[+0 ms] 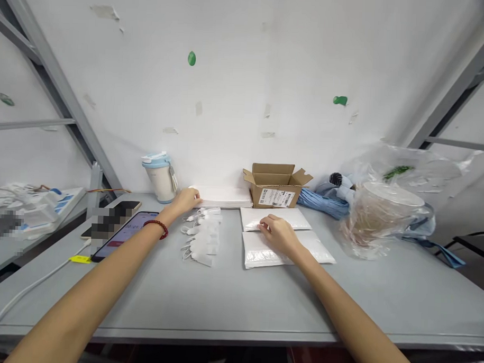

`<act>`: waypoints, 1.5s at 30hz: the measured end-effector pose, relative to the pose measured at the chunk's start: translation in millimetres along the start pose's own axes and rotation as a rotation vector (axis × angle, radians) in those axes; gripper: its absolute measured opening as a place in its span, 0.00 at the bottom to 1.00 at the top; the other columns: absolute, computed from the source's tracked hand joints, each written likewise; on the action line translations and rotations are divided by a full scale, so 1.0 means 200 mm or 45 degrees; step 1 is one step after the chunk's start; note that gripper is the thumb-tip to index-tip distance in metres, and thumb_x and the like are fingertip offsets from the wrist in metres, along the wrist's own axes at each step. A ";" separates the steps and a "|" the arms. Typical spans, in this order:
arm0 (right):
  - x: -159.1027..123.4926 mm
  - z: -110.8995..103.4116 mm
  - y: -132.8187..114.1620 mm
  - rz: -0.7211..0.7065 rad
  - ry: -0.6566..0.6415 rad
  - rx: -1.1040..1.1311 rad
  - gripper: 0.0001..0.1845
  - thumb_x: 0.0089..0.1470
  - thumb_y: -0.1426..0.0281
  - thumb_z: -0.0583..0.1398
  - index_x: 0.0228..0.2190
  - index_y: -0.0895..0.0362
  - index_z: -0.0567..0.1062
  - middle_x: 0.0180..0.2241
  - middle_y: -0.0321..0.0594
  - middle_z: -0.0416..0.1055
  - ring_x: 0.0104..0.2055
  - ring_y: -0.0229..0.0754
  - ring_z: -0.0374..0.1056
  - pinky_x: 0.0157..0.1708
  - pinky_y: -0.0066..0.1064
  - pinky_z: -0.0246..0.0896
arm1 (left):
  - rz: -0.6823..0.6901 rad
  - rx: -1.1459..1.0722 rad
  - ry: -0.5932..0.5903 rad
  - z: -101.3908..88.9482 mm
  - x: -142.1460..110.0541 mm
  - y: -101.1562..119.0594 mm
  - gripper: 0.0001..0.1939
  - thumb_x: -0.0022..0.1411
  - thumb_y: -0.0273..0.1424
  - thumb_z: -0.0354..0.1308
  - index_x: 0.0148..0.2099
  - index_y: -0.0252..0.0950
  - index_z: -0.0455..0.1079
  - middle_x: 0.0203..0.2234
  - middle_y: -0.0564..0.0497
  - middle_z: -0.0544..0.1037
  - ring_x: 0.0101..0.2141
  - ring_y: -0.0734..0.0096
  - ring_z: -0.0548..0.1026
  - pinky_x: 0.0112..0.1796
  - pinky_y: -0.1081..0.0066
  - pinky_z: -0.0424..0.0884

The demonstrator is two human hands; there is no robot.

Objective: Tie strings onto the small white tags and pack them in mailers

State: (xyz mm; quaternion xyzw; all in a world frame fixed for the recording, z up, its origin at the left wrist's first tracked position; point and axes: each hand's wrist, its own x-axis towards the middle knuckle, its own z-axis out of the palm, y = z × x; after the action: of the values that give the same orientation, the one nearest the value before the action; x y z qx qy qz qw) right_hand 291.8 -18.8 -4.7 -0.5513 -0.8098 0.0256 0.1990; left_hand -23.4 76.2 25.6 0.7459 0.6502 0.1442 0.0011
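My left hand reaches to the left end of a low stack of white flat pieces against the wall, its fingers closed at that end. My right hand rests over two white padded envelopes, the rear one and the front one. Its fingers are bent together where the envelopes meet; anything pinched in them is hidden. Between my hands lies a column of several small whitish tags with thin loops, overlapping one another.
An opened cardboard box stands behind the envelopes. A blue-lidded cup and two phones, the nearer one lit, are left, with a white cable. At right are blue cloth and a plastic-wrapped tub.
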 end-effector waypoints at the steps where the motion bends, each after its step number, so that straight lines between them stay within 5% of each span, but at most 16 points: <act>1: 0.00 0.00 0.00 -0.003 0.009 0.007 0.12 0.60 0.68 0.52 0.33 0.58 0.74 0.35 0.41 0.72 0.32 0.37 0.67 0.30 0.27 0.52 | -0.011 -0.008 0.011 0.01 0.00 0.00 0.09 0.54 0.33 0.57 0.32 0.36 0.76 0.31 0.44 0.80 0.35 0.60 0.76 0.34 0.72 0.66; 7: 0.00 -0.01 0.00 0.021 0.011 0.039 0.10 0.58 0.69 0.54 0.33 0.58 0.75 0.34 0.41 0.72 0.31 0.37 0.65 0.29 0.26 0.51 | -0.070 -0.080 0.065 0.04 -0.01 0.02 0.09 0.52 0.27 0.54 0.31 0.34 0.76 0.30 0.42 0.80 0.35 0.58 0.77 0.36 0.70 0.67; 13: 0.00 -0.02 0.00 0.025 0.030 0.046 0.10 0.58 0.70 0.54 0.33 0.58 0.75 0.33 0.40 0.72 0.32 0.37 0.65 0.30 0.26 0.53 | -0.108 -0.270 0.123 -0.02 -0.03 0.00 0.10 0.53 0.25 0.50 0.33 0.31 0.73 0.18 0.47 0.77 0.26 0.63 0.76 0.34 0.70 0.69; 16: 0.00 -0.02 -0.01 0.014 0.056 0.040 0.10 0.58 0.70 0.54 0.33 0.58 0.75 0.33 0.41 0.72 0.32 0.37 0.66 0.30 0.27 0.54 | -0.157 -0.388 0.209 -0.03 -0.09 -0.05 0.12 0.57 0.27 0.47 0.38 0.30 0.71 0.24 0.46 0.79 0.26 0.66 0.77 0.33 0.71 0.71; 24: -0.01 0.04 -0.03 -0.211 0.440 -0.030 0.11 0.60 0.68 0.52 0.37 0.57 0.73 0.33 0.42 0.72 0.31 0.39 0.67 0.28 0.28 0.60 | -0.207 -0.666 0.540 0.03 -0.27 -0.09 0.13 0.61 0.37 0.45 0.38 0.33 0.65 0.29 0.44 0.80 0.31 0.65 0.79 0.35 0.69 0.73; 27: -0.02 0.04 -0.09 -0.377 0.612 -0.185 0.10 0.60 0.70 0.52 0.38 0.59 0.72 0.33 0.44 0.71 0.35 0.42 0.66 0.28 0.29 0.62 | -0.134 -0.688 0.643 0.02 -0.34 -0.04 0.11 0.59 0.37 0.49 0.35 0.36 0.67 0.27 0.47 0.79 0.30 0.64 0.78 0.35 0.67 0.72; 32: -0.04 0.00 -0.25 -0.556 0.776 -0.395 0.12 0.56 0.74 0.56 0.43 0.61 0.70 0.44 0.53 0.68 0.49 0.51 0.61 0.45 0.42 0.62 | 0.159 -0.554 0.839 -0.03 -0.46 0.13 0.08 0.62 0.33 0.50 0.37 0.35 0.68 0.30 0.49 0.78 0.32 0.67 0.76 0.35 0.71 0.72; 39: -0.05 0.02 -0.25 -0.502 0.662 -0.530 0.24 0.55 0.75 0.56 0.54 0.60 0.63 0.54 0.58 0.60 0.59 0.58 0.54 0.51 0.50 0.57 | 0.497 -0.607 0.988 -0.02 -0.60 0.38 0.05 0.63 0.23 0.52 0.37 0.33 0.68 0.27 0.52 0.75 0.27 0.76 0.73 0.31 0.76 0.71; 45: -0.03 0.03 -0.20 -0.411 0.496 -0.439 0.35 0.55 0.82 0.48 0.62 0.55 0.50 0.61 0.55 0.53 0.64 0.53 0.49 0.55 0.48 0.55 | 0.674 -0.690 0.880 0.02 -0.64 0.43 0.09 0.62 0.19 0.50 0.39 0.33 0.70 0.36 0.46 0.76 0.43 0.67 0.75 0.43 0.68 0.72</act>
State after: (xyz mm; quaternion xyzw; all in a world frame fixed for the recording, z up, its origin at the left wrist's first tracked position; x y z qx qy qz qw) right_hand 256.9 -39.0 -2.8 -0.4357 -0.8260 -0.2503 0.2556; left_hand 46.9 -60.1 11.6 0.7667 0.3408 0.5411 -0.0571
